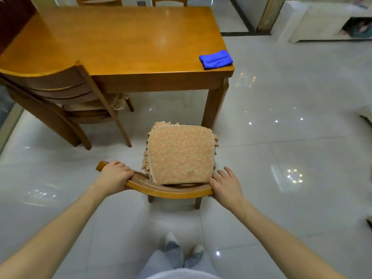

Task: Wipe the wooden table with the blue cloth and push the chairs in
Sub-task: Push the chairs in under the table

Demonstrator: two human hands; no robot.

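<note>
Seen from above, two bare forearms reach forward and down over glossy pale floor tiles (281,97). Far ahead of the left hand, a slatted wooden side chair (60,93) sits partly tucked under the worktop (112,43), a smooth, honey-coloured rectangular wooden surface with a shine. The left hand (115,176) is closed around the left end of the curved top rail of the near chair (169,191), fingers wrapped over the front of the rail. This chair stands between the two hands, pulled out, its seat just short of the worktop's near corner leg. On the seat lies a square cushion (181,154) in a peach floral fabric with a ruffled fringe around its edges. The right hand (226,185) lies flatter on the rail's right end, fingers spread and loosely curled, fingertips touching the cushion's rear corner. Well ahead of the right hand, a folded blue cloth (216,59), soft and plush-looking, rests at the worktop's near right corner, touched by neither hand.
</note>
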